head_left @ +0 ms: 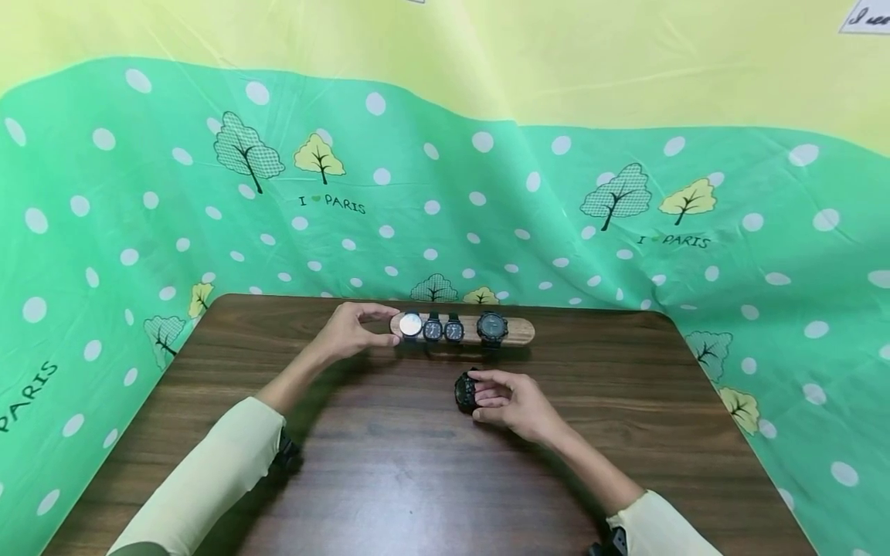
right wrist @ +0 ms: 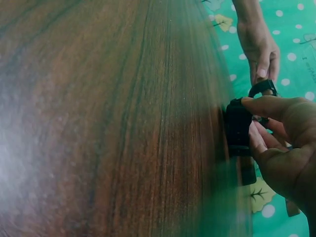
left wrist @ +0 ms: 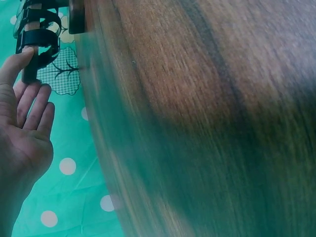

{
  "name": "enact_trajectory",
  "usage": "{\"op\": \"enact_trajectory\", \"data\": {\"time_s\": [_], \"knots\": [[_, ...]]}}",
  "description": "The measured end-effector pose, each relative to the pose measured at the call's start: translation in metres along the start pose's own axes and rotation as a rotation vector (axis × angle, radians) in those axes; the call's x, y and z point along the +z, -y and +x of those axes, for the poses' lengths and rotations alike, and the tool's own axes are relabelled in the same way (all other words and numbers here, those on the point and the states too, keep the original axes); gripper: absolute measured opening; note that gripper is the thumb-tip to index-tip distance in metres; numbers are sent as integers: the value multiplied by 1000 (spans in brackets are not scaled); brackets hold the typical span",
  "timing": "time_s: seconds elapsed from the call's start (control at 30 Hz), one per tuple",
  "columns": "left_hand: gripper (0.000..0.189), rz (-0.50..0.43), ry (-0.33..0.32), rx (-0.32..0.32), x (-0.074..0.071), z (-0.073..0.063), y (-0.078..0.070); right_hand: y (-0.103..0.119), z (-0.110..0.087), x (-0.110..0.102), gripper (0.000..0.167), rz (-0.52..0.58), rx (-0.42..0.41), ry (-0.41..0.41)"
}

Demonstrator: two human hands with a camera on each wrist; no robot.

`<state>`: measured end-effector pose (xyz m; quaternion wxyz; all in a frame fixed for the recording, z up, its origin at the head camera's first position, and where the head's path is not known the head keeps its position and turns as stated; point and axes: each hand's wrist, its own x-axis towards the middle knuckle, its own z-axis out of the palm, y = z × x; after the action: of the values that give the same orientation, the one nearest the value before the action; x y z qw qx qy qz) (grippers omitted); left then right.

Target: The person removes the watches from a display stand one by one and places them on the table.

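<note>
A wooden watch display bar [head_left: 520, 331] stands near the table's far edge. Strapped round it are a pale-dialled watch [head_left: 411, 324], two small dark watches [head_left: 443, 330] and a bulkier black watch [head_left: 492, 327], with a gap of bare wood before the bulky one. My left hand [head_left: 351, 330] holds the bar's left end; in the left wrist view the thumb [left wrist: 19, 64] lies on one side and the fingers on the other. Another black watch [head_left: 464, 392] is pinched in my right hand [head_left: 518, 405], in front of the bar. Its dial is hard to make out.
The dark wooden table [head_left: 389, 463] stretches out in front of and beside both hands. Directly behind its far edge hangs a green and yellow cloth [head_left: 431, 177] printed with trees and dots.
</note>
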<state>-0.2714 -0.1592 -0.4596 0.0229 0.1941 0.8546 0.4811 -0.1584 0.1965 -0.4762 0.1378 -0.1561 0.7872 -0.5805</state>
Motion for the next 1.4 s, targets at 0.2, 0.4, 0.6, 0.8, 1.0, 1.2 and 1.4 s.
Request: {"op": "enact_trajectory", "data": {"time_s": [0.2, 0.4, 0.6, 0.8, 1.0, 1.2, 1.4], "knots": [[51, -6, 1, 2, -1, 0, 2, 1, 0, 2, 68, 5, 5, -36], [53, 9, 3, 5, -1, -1, 3, 2, 0, 3, 65, 4, 17, -74], [51, 10, 2, 2, -1, -1, 2, 3, -1, 2, 61, 27, 2, -110], [50, -2, 2, 8, -1, -1, 0, 4, -3, -1, 58, 29, -15, -148], [50, -20, 8, -2, 0, 0, 1, 6, -3, -5, 53, -28, -28, -192], [50, -25, 9, 0, 1, 1, 2, 10, -4, -8, 53, -148, -31, -262], [50, -22, 10, -3, 1, 1, 3, 10, -4, -10, 54, -207, -48, -314]]}}
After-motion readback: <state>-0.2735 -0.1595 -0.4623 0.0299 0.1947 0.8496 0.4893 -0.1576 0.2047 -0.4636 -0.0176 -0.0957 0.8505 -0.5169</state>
